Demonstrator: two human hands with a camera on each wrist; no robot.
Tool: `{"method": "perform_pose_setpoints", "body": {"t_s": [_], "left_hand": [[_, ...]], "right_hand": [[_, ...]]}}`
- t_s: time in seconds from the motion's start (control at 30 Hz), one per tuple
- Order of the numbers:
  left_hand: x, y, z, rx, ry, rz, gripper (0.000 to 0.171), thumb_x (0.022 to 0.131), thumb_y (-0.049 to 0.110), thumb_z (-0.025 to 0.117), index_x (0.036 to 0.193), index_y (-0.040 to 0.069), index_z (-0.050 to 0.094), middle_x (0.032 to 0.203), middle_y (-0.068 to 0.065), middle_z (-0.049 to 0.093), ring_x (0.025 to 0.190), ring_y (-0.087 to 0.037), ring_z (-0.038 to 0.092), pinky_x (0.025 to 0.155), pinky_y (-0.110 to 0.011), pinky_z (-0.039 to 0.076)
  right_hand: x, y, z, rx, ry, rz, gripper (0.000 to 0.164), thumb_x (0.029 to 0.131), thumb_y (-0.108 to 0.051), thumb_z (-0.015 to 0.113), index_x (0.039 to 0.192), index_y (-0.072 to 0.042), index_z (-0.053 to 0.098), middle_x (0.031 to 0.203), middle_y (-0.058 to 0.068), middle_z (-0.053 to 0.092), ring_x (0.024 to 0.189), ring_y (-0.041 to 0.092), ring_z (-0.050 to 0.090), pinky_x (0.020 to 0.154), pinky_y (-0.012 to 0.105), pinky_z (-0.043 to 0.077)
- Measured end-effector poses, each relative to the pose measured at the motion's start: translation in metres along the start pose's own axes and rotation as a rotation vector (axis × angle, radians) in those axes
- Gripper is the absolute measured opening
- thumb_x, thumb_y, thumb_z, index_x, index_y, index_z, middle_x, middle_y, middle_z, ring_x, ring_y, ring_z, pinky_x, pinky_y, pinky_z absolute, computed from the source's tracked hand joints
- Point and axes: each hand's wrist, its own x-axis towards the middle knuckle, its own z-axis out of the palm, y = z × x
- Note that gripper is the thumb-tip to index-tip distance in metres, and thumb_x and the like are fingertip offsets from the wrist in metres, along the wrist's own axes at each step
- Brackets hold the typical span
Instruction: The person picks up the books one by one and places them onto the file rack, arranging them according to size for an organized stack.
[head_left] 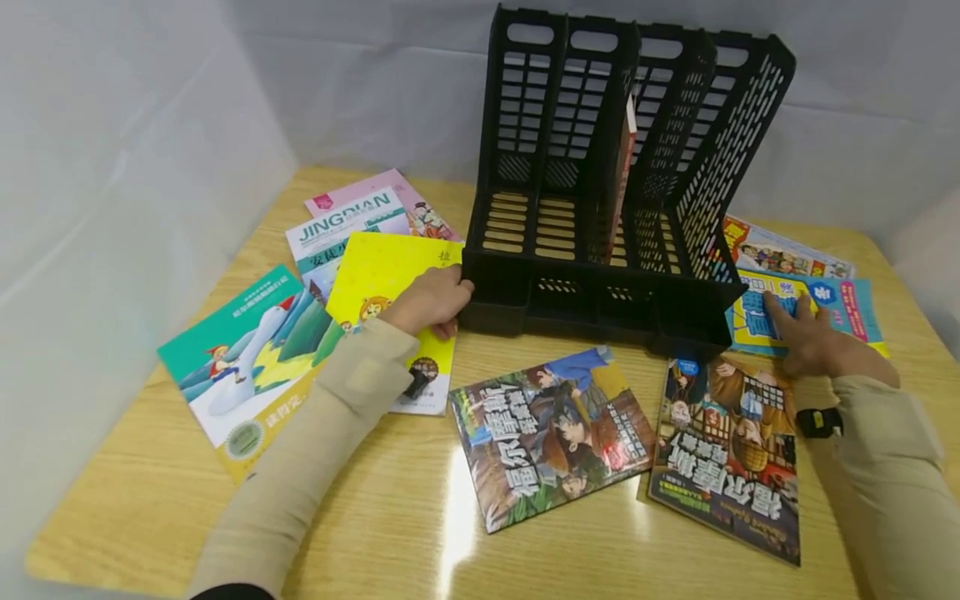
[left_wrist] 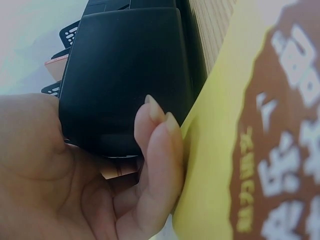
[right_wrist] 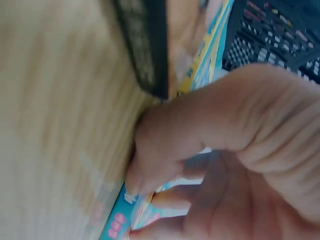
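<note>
A black file rack with several upright slots stands at the back of the table. My left hand grips its front left corner; in the left wrist view the curled fingers lie between the rack and a yellow book. A thin reddish book stands upright in a middle slot. To the right of the rack, my right hand lies over a blue-and-yellow book, fingers spread on its cover. In the right wrist view the thumb touches that book's edge.
A green-and-white book, a white-topped book and a pink book lie on the left. Two dark comic-style books, one centre and one right, lie in front of the rack. Another colourful book lies behind the blue-and-yellow one.
</note>
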Motion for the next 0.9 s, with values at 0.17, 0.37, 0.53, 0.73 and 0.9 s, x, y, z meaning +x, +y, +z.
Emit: {"method": "perform_pose_setpoints", "body": {"t_s": [0.17,0.37,0.53,0.73,0.9], "left_hand": [[-0.0012,0.0011,-0.0012,0.003,0.017,0.000,0.049,0.103,0.030,0.037,0.140,-0.002,0.038,0.067,-0.014,0.060,0.050,-0.024,0.063,0.050,-0.031,0.056],[-0.0029,0.0012,-0.0003,0.004,0.001,0.000,0.050,0.103,0.030,0.035,0.142,-0.002,0.036,0.067,-0.013,0.060,0.050,-0.023,0.062,0.052,-0.031,0.056],[-0.0023,0.0003,0.0004,0.001,0.003,0.006,0.048,0.103,0.029,0.035,0.139,-0.003,0.038,0.067,-0.013,0.060,0.050,-0.023,0.062,0.051,-0.031,0.056],[-0.0011,0.0001,0.0001,-0.002,0.003,0.001,0.051,0.103,0.030,0.035,0.142,-0.002,0.035,0.067,-0.014,0.060,0.050,-0.023,0.063,0.051,-0.032,0.056],[-0.0005,0.0014,0.0009,-0.001,0.004,-0.008,0.052,0.103,0.030,0.036,0.144,-0.002,0.034,0.067,-0.014,0.059,0.050,-0.023,0.063,0.050,-0.031,0.056]], "right_hand": [[-0.0034,-0.0016,-0.0008,0.014,0.007,-0.013,0.113,0.077,0.002,0.068,0.149,-0.008,-0.019,0.140,0.047,-0.020,0.122,0.071,-0.014,0.082,0.083,0.025],[-0.0044,-0.0020,-0.0009,-0.026,0.071,-0.071,0.097,0.083,0.000,0.065,0.150,0.004,-0.005,0.139,0.052,0.005,0.124,0.070,0.012,0.091,0.079,0.024],[-0.0026,-0.0040,-0.0033,-0.122,0.190,-0.105,0.062,0.087,0.003,0.052,0.140,0.018,0.022,0.078,0.028,0.054,0.064,0.037,0.053,0.062,0.050,0.048],[-0.0036,-0.0017,-0.0065,-0.097,0.223,-0.079,0.066,0.085,0.004,0.052,0.141,0.019,0.021,0.067,0.020,0.051,0.055,0.026,0.045,0.057,0.045,0.043],[-0.0069,0.0020,-0.0052,-0.073,0.406,-0.089,0.069,0.078,0.007,0.057,0.137,0.021,0.023,0.088,0.043,0.053,0.067,0.046,0.057,0.061,0.058,0.046]]}}
